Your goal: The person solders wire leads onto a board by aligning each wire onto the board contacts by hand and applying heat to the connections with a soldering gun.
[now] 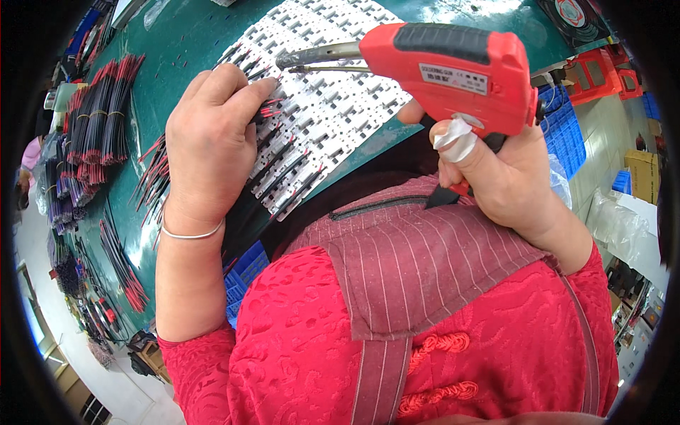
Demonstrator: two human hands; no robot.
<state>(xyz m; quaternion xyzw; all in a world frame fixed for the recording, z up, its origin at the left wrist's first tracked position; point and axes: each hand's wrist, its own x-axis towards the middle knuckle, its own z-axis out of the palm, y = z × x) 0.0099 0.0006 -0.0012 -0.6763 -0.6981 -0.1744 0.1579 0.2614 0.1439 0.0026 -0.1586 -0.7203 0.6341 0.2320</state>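
Observation:
My right hand grips a red soldering gun with a black top. White tape wraps its thumb. The gun's metal tip and thin feed tube point left, over a sheet of white circuit boards. At the sheet's left edge, my left hand is closed, thumb and forefinger pressed together near the tip. Thin black and red wires stick out beneath it, and red ends show beside the thumb; its other fingers are hidden. Several more wires lie along the boards' near-left edge.
Tied bundles of black and red wires lie at the left of the green table, with loose wires nearer me. Blue crates and a red plastic frame stand at the right. A fan-like device sits far right.

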